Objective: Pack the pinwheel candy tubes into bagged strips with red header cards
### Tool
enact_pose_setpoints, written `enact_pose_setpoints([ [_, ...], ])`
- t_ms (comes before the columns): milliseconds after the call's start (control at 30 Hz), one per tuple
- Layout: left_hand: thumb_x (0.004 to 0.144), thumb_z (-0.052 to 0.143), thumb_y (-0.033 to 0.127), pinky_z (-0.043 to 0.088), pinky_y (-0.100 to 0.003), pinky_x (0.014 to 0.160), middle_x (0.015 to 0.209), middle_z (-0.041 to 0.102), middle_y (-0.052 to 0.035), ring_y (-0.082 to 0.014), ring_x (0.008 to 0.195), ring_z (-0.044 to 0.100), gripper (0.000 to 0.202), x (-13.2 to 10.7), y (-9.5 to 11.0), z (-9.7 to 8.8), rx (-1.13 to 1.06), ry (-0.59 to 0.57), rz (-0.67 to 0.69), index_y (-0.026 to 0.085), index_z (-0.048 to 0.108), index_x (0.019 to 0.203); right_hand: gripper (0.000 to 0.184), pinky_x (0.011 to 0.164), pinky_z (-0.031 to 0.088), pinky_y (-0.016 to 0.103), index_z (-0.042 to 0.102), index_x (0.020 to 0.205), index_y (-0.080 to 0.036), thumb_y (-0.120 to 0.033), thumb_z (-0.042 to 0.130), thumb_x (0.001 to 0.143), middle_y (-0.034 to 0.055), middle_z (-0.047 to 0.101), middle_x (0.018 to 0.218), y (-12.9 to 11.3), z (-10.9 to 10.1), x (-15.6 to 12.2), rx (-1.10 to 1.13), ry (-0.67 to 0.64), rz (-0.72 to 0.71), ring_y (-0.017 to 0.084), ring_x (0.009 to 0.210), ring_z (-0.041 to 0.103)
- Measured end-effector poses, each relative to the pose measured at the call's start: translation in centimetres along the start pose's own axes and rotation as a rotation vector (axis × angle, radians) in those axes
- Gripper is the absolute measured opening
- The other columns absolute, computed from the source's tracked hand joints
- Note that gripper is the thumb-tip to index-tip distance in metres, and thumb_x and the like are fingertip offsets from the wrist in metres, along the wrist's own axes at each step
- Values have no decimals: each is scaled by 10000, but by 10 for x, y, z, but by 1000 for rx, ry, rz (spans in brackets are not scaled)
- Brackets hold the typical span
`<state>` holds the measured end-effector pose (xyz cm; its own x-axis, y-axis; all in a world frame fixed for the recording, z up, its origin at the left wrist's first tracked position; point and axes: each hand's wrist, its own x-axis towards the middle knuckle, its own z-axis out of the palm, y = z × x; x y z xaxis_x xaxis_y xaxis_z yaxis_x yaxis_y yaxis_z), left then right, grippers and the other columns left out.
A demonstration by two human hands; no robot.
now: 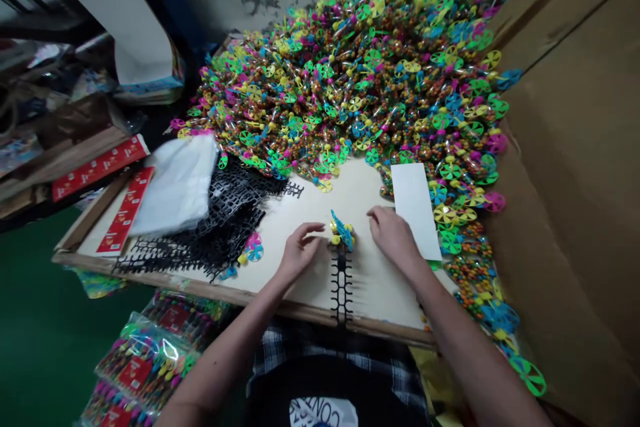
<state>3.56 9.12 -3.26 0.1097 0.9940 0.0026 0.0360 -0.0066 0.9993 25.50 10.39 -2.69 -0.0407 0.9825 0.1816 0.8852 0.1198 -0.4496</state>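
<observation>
On the tabletop between my hands stands a small toy with a blue fan wheel (343,232) and yellow knobs. It is at the top end of a black plastic lattice strip (342,287) that runs to the table's front edge. My left hand (301,252) is just left of the toy, fingers loosely bent, thumb apart, holding nothing I can see. To the toy's right, my right hand (393,235) has its fingers bent with nothing visible in them. Close beside that hand lies a white card (417,210).
Behind is a big heap of candy-filled fan toys (350,80). Black lattice strips (225,207), white bags (180,180) and red printed cards (125,210) lie left. Packed bags (145,360) are below at left. Cardboard (575,180) walls the right side.
</observation>
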Motion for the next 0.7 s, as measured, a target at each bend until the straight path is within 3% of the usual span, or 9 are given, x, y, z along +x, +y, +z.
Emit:
enact_pose_setpoints([
  [133, 734, 548, 79, 494, -330, 805, 909, 660, -61, -198, 883, 610, 245, 73, 4, -17, 296, 90, 228, 221, 673, 890, 194, 802, 473, 339, 628, 894, -195, -116, 476, 804, 77, 656, 899, -4, 18, 81, 69, 33, -52, 215, 871, 601],
  [233, 711, 498, -8, 454, -358, 855, 940, 630, -80, -223, 922, 579, 318, 130, 0, -19, 646, 17, 320, 208, 653, 885, 320, 934, 436, 367, 624, 1066, -165, -67, 485, 794, 113, 635, 1093, -21, 40, 128, 61, -22, -186, 226, 1040, 562],
  [333, 760, 486, 15, 429, -344, 847, 911, 610, -93, -235, 931, 556, 266, 161, -8, -17, 895, -61, 374, 199, 623, 893, 422, 997, 392, 416, 607, 1143, -177, -4, 437, 797, 126, 572, 1253, -30, 55, 152, -5, -73, -290, 243, 1178, 487],
  [467, 796, 461, 33, 409, -315, 835, 896, 612, -74, -221, 913, 552, 295, 158, -20, -16, 999, -110, 414, 214, 599, 984, 502, 999, 397, 431, 597, 1178, -179, 44, 402, 773, 132, 546, 1299, -15, 55, 152, -65, -124, -282, 245, 1212, 468],
  [600, 760, 475, 15, 406, -333, 850, 904, 610, -62, -222, 893, 560, 358, 125, -24, -18, 980, -248, 420, 235, 598, 1014, 580, 1031, 383, 433, 548, 1266, -177, 3, 476, 718, 124, 508, 1347, 5, 37, 124, -24, -213, -262, 247, 1234, 465],
  [700, 720, 465, -1, 409, -342, 851, 890, 599, -62, -224, 895, 549, 334, 94, -20, -25, 877, -224, 412, 233, 614, 906, 580, 1007, 416, 412, 530, 1292, -208, -66, 488, 732, 93, 532, 1331, 14, 17, 102, 96, -303, -240, 232, 1194, 512],
])
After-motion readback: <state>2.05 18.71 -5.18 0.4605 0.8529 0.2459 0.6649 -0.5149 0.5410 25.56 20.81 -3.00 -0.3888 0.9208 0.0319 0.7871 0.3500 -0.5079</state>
